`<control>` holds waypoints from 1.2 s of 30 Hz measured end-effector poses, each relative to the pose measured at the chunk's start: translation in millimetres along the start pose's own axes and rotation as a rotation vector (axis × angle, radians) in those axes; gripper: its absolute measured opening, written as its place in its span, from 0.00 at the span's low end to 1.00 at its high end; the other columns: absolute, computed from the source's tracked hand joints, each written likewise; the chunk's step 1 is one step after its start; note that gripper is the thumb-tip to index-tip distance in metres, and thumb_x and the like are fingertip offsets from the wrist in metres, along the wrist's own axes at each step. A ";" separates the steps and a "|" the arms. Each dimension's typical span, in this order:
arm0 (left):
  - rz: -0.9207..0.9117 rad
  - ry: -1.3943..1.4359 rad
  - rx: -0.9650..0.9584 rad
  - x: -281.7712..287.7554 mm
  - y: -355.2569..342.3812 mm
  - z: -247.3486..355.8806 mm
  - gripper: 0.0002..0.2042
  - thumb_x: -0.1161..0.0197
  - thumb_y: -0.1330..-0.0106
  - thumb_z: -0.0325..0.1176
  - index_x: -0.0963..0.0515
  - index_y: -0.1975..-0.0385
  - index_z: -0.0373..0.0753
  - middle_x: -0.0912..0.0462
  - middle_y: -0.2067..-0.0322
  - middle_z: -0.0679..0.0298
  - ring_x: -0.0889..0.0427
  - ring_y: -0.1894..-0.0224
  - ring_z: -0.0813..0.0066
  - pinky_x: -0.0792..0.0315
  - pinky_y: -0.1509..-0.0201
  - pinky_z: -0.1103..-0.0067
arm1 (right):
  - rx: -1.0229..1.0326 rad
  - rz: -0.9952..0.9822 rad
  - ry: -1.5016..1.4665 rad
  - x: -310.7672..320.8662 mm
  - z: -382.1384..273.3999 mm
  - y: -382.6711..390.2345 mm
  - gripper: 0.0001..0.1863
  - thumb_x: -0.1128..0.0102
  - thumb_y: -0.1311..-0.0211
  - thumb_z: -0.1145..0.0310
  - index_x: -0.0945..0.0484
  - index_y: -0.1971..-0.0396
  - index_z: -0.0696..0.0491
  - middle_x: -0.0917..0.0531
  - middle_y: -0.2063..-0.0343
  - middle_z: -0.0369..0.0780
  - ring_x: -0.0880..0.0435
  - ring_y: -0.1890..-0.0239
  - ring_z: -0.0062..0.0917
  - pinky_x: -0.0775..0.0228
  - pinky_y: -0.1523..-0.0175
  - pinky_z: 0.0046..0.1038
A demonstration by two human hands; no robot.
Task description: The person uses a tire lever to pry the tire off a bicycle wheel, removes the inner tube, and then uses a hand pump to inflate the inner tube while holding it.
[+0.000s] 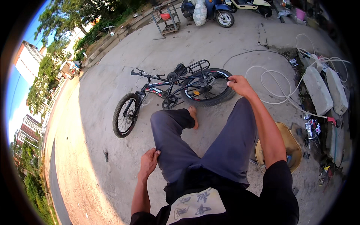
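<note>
My left hand (149,160) grips the grey trouser leg (168,150) at my left thigh, fingers closed on the cloth. My right hand (235,83) is raised over my right knee, fingers loosely curved and apart, beside the rear tyre (208,103) of a black bicycle; I cannot tell whether it touches the tyre. The bicycle (161,90) lies on its side on the concrete, front wheel (125,114) to the left. My bare foot (193,116) is just in front of it. A yellowish bucket (294,157) stands under my right forearm.
A white hose (279,101) loops on the ground at right, near pale concrete blocks (317,90) and litter. A small tool (106,157) lies at lower left. A metal trolley (168,27) and parked scooters (225,17) stand behind. A sunlit strip and greenery border the left.
</note>
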State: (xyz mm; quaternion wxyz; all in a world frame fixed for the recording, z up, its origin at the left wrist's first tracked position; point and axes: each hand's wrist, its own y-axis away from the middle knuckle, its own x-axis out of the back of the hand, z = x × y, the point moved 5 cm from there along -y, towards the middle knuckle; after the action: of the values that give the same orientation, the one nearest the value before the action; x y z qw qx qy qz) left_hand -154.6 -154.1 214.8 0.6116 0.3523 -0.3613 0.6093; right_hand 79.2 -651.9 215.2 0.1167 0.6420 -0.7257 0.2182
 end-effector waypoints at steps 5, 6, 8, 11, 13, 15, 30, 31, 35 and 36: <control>-0.293 0.135 -0.103 23.6 5.9 21.9 0.16 0.44 0.28 0.38 0.34 0.75 0.32 0.32 0.79 0.52 0.31 0.75 0.54 0.34 0.67 0.65 | -0.071 0.064 0.058 39.7 -14.3 20.0 0.24 0.33 0.42 0.62 0.20 0.49 0.61 0.14 0.62 0.46 0.15 0.59 0.32 0.26 0.52 0.32; -0.312 0.106 -0.125 30.9 12.8 30.9 0.16 0.43 0.28 0.36 0.34 0.76 0.32 0.33 0.79 0.54 0.33 0.75 0.57 0.35 0.68 0.67 | -0.077 0.065 0.066 45.3 -12.7 23.8 0.24 0.33 0.42 0.62 0.20 0.49 0.61 0.14 0.62 0.46 0.15 0.59 0.32 0.26 0.52 0.32; -0.325 0.105 -0.191 36.1 15.1 42.7 0.16 0.42 0.29 0.36 0.34 0.76 0.33 0.32 0.79 0.56 0.34 0.76 0.60 0.35 0.68 0.68 | -0.054 0.115 0.110 55.4 -12.7 29.4 0.24 0.34 0.42 0.63 0.20 0.49 0.61 0.14 0.64 0.46 0.15 0.61 0.31 0.25 0.53 0.32; -0.349 0.029 -0.362 35.8 -0.1 57.5 0.16 0.40 0.30 0.37 0.31 0.76 0.34 0.27 0.78 0.58 0.30 0.74 0.60 0.33 0.68 0.68 | -0.027 0.094 0.127 55.1 -19.4 34.2 0.23 0.34 0.41 0.63 0.21 0.49 0.62 0.14 0.65 0.45 0.15 0.62 0.31 0.25 0.54 0.32; -0.364 -0.025 -0.472 35.8 -17.6 76.0 0.15 0.40 0.30 0.38 0.29 0.75 0.34 0.25 0.77 0.57 0.26 0.72 0.57 0.31 0.66 0.67 | -0.003 0.080 0.156 56.5 -33.7 42.9 0.23 0.35 0.41 0.64 0.21 0.49 0.62 0.14 0.65 0.46 0.15 0.62 0.32 0.25 0.54 0.32; -0.317 -0.201 -0.573 42.8 -42.6 96.6 0.13 0.43 0.29 0.42 0.24 0.70 0.38 0.22 0.74 0.55 0.21 0.65 0.53 0.28 0.61 0.62 | 0.027 0.073 0.187 52.8 -52.9 48.4 0.23 0.35 0.41 0.65 0.21 0.49 0.63 0.14 0.65 0.46 0.15 0.63 0.32 0.25 0.55 0.32; -0.597 -0.398 -0.723 -62.2 -229.9 177.8 0.16 0.43 0.30 0.44 0.21 0.60 0.34 0.15 0.67 0.50 0.16 0.59 0.51 0.24 0.57 0.61 | 0.212 -0.119 0.979 -109.5 -97.2 -27.4 0.19 0.37 0.38 0.58 0.21 0.60 0.61 0.17 0.65 0.50 0.16 0.60 0.45 0.23 0.56 0.42; -0.612 -0.389 -0.716 -77.9 -235.6 169.6 0.16 0.43 0.30 0.44 0.21 0.60 0.34 0.15 0.67 0.50 0.16 0.59 0.51 0.24 0.57 0.61 | 0.267 -0.116 1.029 -128.6 -88.9 -32.4 0.19 0.37 0.38 0.58 0.21 0.62 0.62 0.17 0.65 0.50 0.15 0.60 0.43 0.22 0.56 0.40; -0.661 -0.500 -0.722 -106.5 -239.4 159.0 0.15 0.41 0.32 0.43 0.21 0.60 0.35 0.14 0.65 0.51 0.14 0.58 0.54 0.22 0.58 0.61 | 0.303 -0.081 1.133 -175.1 -54.7 -67.7 0.17 0.37 0.39 0.61 0.20 0.63 0.62 0.16 0.64 0.48 0.15 0.60 0.39 0.21 0.57 0.37; -0.655 -0.572 -0.668 -112.0 -241.9 156.3 0.14 0.39 0.33 0.42 0.20 0.61 0.36 0.14 0.65 0.51 0.14 0.58 0.55 0.22 0.59 0.60 | 0.224 -0.096 1.210 -181.2 -41.1 -82.2 0.14 0.38 0.40 0.63 0.18 0.63 0.60 0.15 0.64 0.48 0.14 0.60 0.38 0.21 0.57 0.36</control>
State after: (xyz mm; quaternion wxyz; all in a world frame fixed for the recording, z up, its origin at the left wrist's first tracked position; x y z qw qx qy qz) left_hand 85.7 -347.4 196.1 0.7254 0.3846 -0.5582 0.1191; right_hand 182.4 -479.7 183.6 0.4491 0.4447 -0.4738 0.6132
